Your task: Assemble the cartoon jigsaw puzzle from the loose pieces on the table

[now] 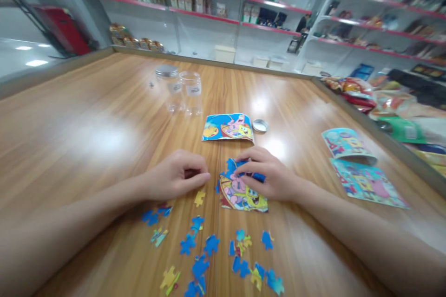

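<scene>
A partly joined cartoon jigsaw (241,195) lies on the wooden table (87,139) in front of me. My right hand (266,174) rests on its upper edge, fingers curled and pressed on a blue piece. My left hand (177,176) sits just left of the jigsaw, fingers curled in a pinch; what it holds is hidden. A yellow loose piece (199,198) lies below its fingertips. Several loose blue and yellow pieces (209,253) are scattered nearer to me. A printed reference picture (228,127) lies beyond the jigsaw.
Two clear plastic jars (179,89), one with a silver lid, stand at the back. A loose silver lid (259,125) lies right of the picture. Two more cartoon sheets (362,176) lie at right. Snack bags (390,102) and stocked shelves surround the table.
</scene>
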A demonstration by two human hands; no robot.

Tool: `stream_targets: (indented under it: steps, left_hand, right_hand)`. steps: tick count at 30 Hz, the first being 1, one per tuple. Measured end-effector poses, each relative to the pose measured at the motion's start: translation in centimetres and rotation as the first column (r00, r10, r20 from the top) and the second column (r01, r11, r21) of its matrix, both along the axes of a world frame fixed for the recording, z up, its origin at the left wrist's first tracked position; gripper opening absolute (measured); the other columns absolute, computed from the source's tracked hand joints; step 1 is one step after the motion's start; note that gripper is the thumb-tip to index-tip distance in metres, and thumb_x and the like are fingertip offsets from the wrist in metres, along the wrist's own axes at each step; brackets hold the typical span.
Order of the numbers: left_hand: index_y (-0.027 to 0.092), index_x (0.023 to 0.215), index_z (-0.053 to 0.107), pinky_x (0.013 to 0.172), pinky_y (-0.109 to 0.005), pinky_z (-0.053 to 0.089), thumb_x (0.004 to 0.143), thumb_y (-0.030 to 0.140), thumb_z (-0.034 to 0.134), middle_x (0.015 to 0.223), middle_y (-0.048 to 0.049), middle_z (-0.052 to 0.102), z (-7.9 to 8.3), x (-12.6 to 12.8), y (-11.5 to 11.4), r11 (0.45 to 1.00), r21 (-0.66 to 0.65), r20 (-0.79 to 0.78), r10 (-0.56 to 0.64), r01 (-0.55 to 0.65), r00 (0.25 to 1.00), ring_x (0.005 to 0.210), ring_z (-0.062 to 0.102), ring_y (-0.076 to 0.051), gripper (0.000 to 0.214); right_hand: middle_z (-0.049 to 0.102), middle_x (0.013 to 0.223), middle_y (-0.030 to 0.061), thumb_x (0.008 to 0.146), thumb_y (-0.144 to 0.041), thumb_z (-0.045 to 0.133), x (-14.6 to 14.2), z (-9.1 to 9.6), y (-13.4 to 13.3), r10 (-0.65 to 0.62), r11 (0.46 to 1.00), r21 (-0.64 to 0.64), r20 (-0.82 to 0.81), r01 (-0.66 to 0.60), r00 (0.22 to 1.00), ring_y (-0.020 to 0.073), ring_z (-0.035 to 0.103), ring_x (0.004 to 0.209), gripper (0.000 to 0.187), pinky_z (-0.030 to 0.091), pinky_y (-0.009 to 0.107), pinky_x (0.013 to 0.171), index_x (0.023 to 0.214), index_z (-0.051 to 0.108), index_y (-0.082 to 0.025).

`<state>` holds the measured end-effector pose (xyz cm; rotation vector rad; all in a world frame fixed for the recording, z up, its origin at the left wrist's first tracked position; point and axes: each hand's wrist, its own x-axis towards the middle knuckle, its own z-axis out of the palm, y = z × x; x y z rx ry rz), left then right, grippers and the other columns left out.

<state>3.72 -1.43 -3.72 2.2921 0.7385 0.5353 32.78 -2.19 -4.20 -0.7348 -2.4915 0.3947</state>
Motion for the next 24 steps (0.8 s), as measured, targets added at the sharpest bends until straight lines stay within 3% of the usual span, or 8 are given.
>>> stream_targets:
  steps: [15, 24]
  left_hand:
    - [0.015, 0.071, 0.06, 0.057, -0.023, 0.038, 0.097, 0.028, 0.051, 0.066, -0.0002, 0.058, -0.09, 0.08, 0.01, 1.0, 0.02, -0.053, 0.008, -0.007, 0.999, 0.06, 0.051, -0.011, 0.03]
    - [0.014, 0.072, 0.064, 0.056, -0.023, 0.039, 0.092, 0.025, 0.056, 0.066, -0.0014, 0.062, -0.06, 0.3, 0.03, 0.996, 0.087, 0.019, 0.011, -0.013, 1.0, 0.059, 0.053, -0.01, 0.024]
  right_hand:
    - [0.065, 0.115, 0.0094, 0.091, -0.02, 0.063, 0.01, 0.03, 0.09, 0.017, 1.0, -0.008, -0.008, -0.017, 1.0, 0.0238, 0.059, 0.106, 0.02, 0.05, 0.045, 0.094, 0.108, 0.072, -0.024]
    - [0.065, 0.118, 0.008, 0.089, -0.02, 0.064, 0.36, -0.52, 0.33, 0.01, 1.0, 0.026, -0.001, -0.01, 1.0, 0.0267, 0.061, 0.11, 0.023, 0.053, 0.045, 0.092, 0.109, 0.071, -0.029]
